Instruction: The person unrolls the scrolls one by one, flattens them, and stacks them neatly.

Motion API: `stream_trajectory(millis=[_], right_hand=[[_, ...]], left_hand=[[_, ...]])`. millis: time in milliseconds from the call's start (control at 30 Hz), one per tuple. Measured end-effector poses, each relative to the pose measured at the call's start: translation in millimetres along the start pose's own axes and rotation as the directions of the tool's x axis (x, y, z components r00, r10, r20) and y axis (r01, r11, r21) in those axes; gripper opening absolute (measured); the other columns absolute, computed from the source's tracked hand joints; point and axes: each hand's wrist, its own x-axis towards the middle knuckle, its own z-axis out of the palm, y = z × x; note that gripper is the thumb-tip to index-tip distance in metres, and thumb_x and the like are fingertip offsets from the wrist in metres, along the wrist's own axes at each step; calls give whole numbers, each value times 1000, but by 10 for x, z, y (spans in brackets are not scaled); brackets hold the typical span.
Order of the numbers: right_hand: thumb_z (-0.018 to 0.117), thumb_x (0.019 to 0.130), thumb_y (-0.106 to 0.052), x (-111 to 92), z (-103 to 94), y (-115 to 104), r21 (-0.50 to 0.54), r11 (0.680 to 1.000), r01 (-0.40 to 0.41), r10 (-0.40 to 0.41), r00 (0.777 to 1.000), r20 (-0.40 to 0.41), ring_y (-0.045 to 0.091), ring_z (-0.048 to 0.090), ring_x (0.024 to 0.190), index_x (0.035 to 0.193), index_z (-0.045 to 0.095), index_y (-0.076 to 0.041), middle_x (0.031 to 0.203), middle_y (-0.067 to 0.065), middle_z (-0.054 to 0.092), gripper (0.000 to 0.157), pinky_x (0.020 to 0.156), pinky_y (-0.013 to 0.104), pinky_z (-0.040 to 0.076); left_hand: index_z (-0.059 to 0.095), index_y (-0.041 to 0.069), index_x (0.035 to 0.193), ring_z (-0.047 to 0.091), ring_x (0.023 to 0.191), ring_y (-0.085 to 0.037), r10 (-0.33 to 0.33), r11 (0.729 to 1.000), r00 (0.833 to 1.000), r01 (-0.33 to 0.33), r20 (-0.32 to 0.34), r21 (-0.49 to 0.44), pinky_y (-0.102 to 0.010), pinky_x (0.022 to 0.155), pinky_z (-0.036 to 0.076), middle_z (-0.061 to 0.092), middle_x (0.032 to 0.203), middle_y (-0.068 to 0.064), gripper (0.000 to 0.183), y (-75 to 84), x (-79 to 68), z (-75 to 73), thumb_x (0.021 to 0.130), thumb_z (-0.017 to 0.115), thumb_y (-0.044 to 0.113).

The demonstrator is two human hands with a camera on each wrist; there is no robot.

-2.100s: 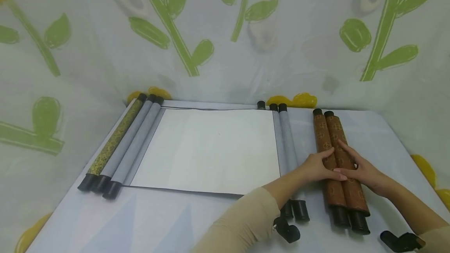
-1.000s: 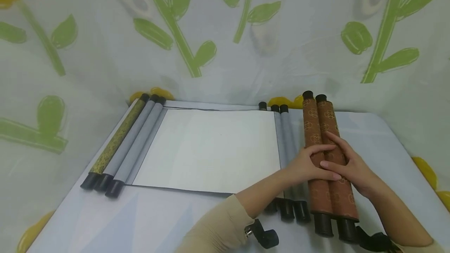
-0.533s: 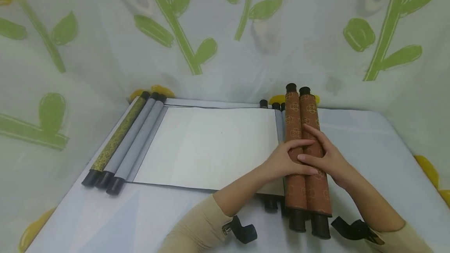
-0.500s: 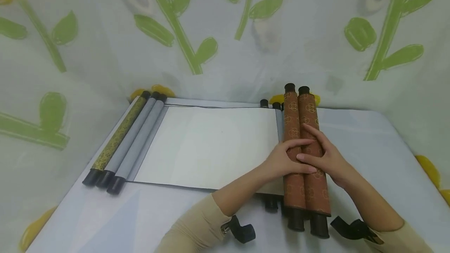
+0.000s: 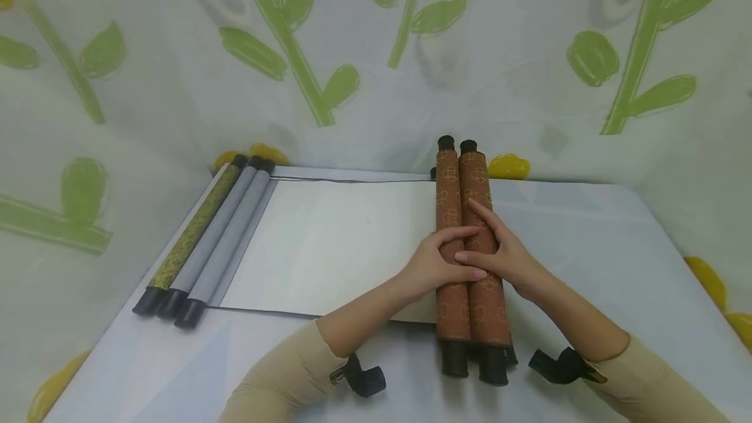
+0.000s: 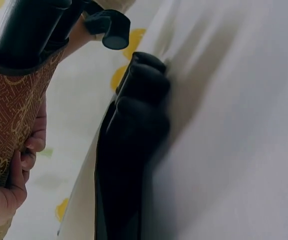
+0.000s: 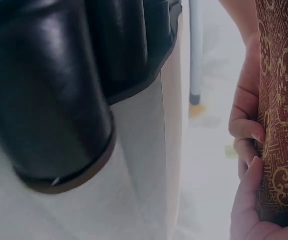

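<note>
In the head view, a brown scroll (image 5: pixel 452 312) with gold patterns is rolled in from both ends into two parallel rolls with black end knobs. My left hand (image 5: pixel 431 265) grips it from the left and my right hand (image 5: pixel 512 260) from the right, thumbs and index fingers across the front. The wrist views show fingers curled under the brown cloth (image 6: pixel 9 125), which hangs above the table. Beneath it lies an unrolled scroll with a white sheet (image 5: pixel 346 247). That sheet's right-hand rollers are mostly hidden behind the brown scroll; their black knobs (image 7: pixel 54 100) show in the right wrist view.
Left of the white sheet lie two grey rollers (image 5: pixel 232 234) and a yellow-green patterned roller (image 5: pixel 194 234), all with black ends. A pale table (image 5: pixel 593 266) carries everything. Behind it hangs a light backdrop (image 5: pixel 505 83) with printed leaves. Black wrist mounts (image 5: pixel 364 377) stick out from the sleeves.
Both hands have lifted the brown scroll and carried it left from the table's right side. It now overlaps the right end of the white sheet.
</note>
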Motion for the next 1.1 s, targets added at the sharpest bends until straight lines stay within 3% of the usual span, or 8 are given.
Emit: stream_trajectory(millis=[133, 267, 467, 633, 733, 933, 1100], right_hand=[[73, 82, -19, 87, 89, -30, -1, 1000, 16, -16, 1000, 16, 36, 7, 143, 152, 15, -25, 158, 7, 10, 91, 107, 64, 19], [75, 80, -19, 154, 169, -75, 11, 1000, 26, -26, 999, 33, 37, 11, 142, 152, 16, -23, 158, 10, 12, 93, 106, 63, 22], [77, 78, -15, 247, 224, -139, 25, 1000, 10, -10, 1000, 30, 34, 9, 143, 151, 19, -20, 157, 10, 12, 93, 108, 63, 17], [71, 78, -6, 266, 207, -177, 43, 999, -2, 1, 999, 37, 36, 30, 132, 152, 18, -21, 155, 13, 15, 92, 101, 52, 34], [67, 76, -1, 256, 193, -197, 48, 999, -3, 1, 999, 38, 36, 38, 121, 152, 18, -21, 153, 17, 18, 92, 92, 45, 40], [58, 71, 0, 246, 163, -194, 104, 994, -34, 28, 998, 52, 35, 34, 121, 151, 19, -23, 152, 17, 17, 92, 90, 42, 37], [62, 75, -2, 250, 198, -199, 135, 989, -67, 70, 997, -15, 33, 38, 118, 150, 25, -23, 148, 16, 24, 86, 87, 37, 40]], left_hand=[[54, 30, 132, 41, 126, -11, -1, 1000, 1000, 1, -11, 16, -30, 96, 42, 46, 137, 8, 61, 4, -54, -116, 78, 77, 18], [53, 26, 134, 45, 123, -14, -11, 1000, 1000, 11, -13, 5, -31, 95, 44, 45, 138, 3, 61, 15, -98, -210, 79, 76, 14], [51, 19, 136, 36, 132, -19, 9, 999, 1000, -8, -25, 36, -44, 106, 33, 43, 142, -1, 63, 46, -116, -300, 78, 76, 9], [48, 17, 138, 32, 135, -21, 12, 998, 999, -10, -32, 67, -48, 108, 30, 40, 145, -3, 67, 76, -118, -342, 78, 76, 8], [46, 20, 139, 35, 131, -23, -17, 996, 999, 21, -41, 90, -46, 103, 36, 38, 145, -6, 71, 103, -132, -360, 77, 76, 7], [46, 28, 139, 41, 110, -29, -123, 980, 987, 138, -104, 144, -41, 82, 46, 33, 130, -18, 73, 154, -173, -384, 74, 71, 4], [48, 27, 137, 43, 106, -28, -91, 980, 986, 114, -143, 165, -39, 79, 46, 34, 129, -19, 69, 162, -158, -391, 74, 66, 4]])
